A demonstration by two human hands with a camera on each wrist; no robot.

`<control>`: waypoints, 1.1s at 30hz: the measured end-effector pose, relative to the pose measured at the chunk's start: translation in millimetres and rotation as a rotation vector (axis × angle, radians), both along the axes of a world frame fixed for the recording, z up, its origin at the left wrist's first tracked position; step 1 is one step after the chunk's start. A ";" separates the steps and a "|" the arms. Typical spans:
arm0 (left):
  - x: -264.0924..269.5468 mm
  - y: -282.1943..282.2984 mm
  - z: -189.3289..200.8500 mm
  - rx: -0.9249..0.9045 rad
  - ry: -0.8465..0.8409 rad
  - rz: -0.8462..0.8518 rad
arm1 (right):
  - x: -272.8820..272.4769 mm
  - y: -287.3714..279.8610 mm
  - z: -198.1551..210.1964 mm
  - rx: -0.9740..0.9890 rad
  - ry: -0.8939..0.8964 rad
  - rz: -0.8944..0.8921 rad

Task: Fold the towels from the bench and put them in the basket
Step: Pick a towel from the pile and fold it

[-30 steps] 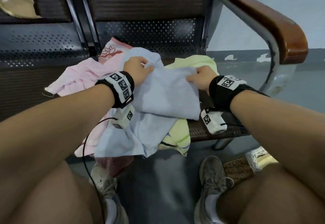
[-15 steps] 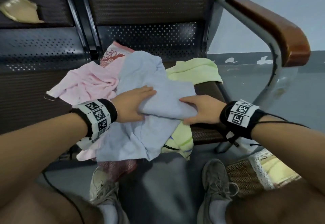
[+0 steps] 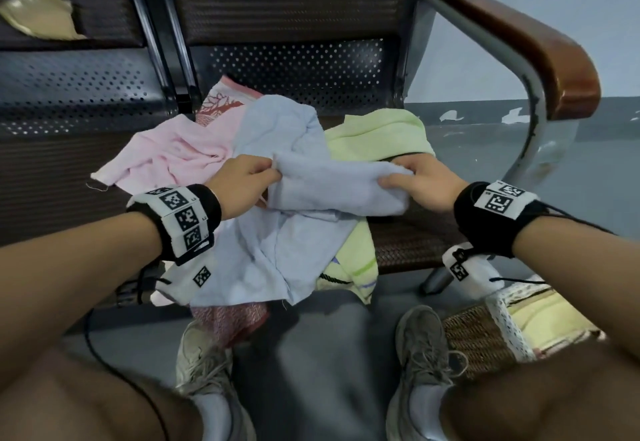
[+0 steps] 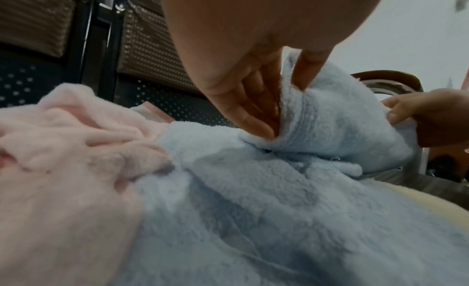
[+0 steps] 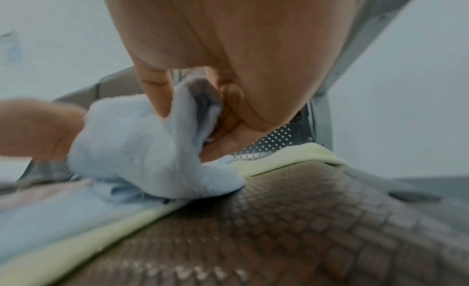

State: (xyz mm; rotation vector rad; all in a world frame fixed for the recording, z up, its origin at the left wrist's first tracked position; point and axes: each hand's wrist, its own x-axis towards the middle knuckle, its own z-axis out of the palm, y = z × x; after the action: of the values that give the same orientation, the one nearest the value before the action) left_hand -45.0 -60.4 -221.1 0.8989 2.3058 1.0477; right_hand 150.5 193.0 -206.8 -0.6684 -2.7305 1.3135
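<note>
A light blue towel lies folded into a narrow band on top of the pile on the bench seat. My left hand pinches its left end between thumb and fingers. At its right end, my right hand grips the towel, thumb on top. A second blue cloth spreads underneath and hangs off the front edge. A pink towel lies to the left, a pale green one behind and under. The wicker basket stands on the floor at lower right with a yellowish towel in it.
The bench has perforated dark backrests and a wooden-topped metal armrest at the right. A red patterned cloth hangs below the seat front. My two shoes stand on the grey floor between bench and knees.
Both hands lay flat pressing the blue towel half a second ago; now they have moved back up and pinch its two ends, with the towel folded narrower.
</note>
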 end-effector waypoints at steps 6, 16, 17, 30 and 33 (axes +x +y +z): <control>-3.8 19.1 -8.5 -0.071 -0.063 0.183 | -22.8 -5.3 -16.3 0.058 -0.032 -0.295; 2.5 29.2 -1.3 0.103 0.351 -0.019 | -36.7 -32.1 -29.7 0.470 -0.097 0.308; 5.1 28.3 -1.2 0.052 0.374 -0.134 | -36.9 -31.9 -32.1 0.462 -0.107 0.310; 4.2 41.1 23.6 0.144 0.465 -0.030 | -68.5 -47.9 8.1 0.355 -0.210 0.159; 13.3 48.6 45.6 0.324 0.317 0.045 | -50.7 -46.3 34.5 0.229 0.002 0.046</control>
State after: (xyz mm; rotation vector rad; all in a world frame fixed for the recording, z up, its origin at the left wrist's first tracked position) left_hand -31.7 -11.8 -175.5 1.2195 2.4585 1.4149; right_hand 99.8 146.7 -172.3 -0.5877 -2.8493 0.9844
